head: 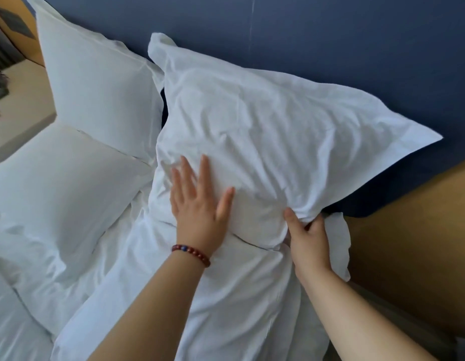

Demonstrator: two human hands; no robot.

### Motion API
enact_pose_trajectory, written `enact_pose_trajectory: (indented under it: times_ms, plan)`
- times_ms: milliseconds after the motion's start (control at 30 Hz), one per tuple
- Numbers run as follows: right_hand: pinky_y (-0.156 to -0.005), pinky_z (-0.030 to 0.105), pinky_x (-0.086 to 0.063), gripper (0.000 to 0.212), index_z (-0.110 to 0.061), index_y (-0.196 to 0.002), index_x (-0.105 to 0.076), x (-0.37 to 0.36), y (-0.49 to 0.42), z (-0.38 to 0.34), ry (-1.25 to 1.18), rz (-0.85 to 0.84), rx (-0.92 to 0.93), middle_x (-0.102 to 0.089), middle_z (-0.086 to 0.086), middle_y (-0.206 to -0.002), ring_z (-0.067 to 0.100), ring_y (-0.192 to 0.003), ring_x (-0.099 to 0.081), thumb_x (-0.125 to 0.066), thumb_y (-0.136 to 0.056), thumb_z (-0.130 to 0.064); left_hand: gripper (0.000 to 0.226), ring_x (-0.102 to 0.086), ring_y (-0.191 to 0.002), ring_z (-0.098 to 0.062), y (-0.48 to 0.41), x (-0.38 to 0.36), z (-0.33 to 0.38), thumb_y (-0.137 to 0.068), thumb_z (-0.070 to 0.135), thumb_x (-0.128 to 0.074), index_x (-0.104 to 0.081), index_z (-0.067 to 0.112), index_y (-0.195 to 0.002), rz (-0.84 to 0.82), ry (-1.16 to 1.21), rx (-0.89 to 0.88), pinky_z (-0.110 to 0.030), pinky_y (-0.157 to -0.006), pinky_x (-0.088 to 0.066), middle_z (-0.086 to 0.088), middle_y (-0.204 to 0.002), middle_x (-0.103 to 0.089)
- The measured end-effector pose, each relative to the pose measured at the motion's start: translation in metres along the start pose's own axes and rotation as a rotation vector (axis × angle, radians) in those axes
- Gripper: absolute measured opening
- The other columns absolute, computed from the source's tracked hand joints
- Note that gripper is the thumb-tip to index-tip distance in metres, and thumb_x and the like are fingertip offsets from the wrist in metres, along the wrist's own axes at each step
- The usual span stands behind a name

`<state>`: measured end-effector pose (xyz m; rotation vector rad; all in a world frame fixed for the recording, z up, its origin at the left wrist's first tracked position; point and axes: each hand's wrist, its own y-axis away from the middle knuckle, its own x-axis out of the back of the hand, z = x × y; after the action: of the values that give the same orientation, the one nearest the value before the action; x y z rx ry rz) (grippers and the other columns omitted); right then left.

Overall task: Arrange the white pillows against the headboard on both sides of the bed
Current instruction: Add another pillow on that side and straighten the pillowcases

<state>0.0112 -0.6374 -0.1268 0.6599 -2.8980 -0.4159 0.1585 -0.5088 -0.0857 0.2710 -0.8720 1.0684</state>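
Before us the right pillow [278,121] leans against the headboard [343,43]. A second pillow [95,82] stands left of it (a third pillow [56,183] lies flat before that one).

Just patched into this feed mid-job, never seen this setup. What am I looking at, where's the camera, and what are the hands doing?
There is no machine here: these are a person's two bare hands, filmed by one wide-angle camera worn on their head, looking forward and down. The left hand, with a red bead bracelet, presses flat on the near pillow, which leans against the blue headboard. The right hand grips that pillow's lower edge. A second pillow stands against the headboard further left, and a third pillow lies flat in front of it on the white bedding.
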Motion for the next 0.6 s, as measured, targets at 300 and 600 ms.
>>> enact_pose_trajectory:
  times_ms: [300,600]
  plan:
    - [-0.099,0.032,-0.049,0.075,-0.039,-0.141,-0.04,0.008,0.007,-0.008,-0.019,0.006,0.111,-0.059,-0.016,-0.131,0.005,-0.12,-0.057,-0.074,-0.076,-0.055,0.079,0.02,-0.148,-0.02,0.006,-0.019,-0.008,-0.087,0.075,-0.016,0.015,0.041,-0.151,-0.151,-0.115,0.104,-0.046,-0.121,0.004,0.002,-0.162,0.021]
    - [-0.102,0.028,-0.044,0.117,-0.04,-0.153,-0.015,-0.006,-0.033,-0.021,-0.168,-0.034,0.072,-0.045,-0.019,-0.143,-0.002,-0.118,-0.053,-0.084,-0.06,-0.056,0.077,0.029,-0.145,-0.03,0.044,-0.065,-0.006,-0.086,0.078,-0.003,0.03,0.04,-0.145,-0.171,-0.245,-0.006,-0.057,-0.115,0.015,-0.011,-0.156,0.032]
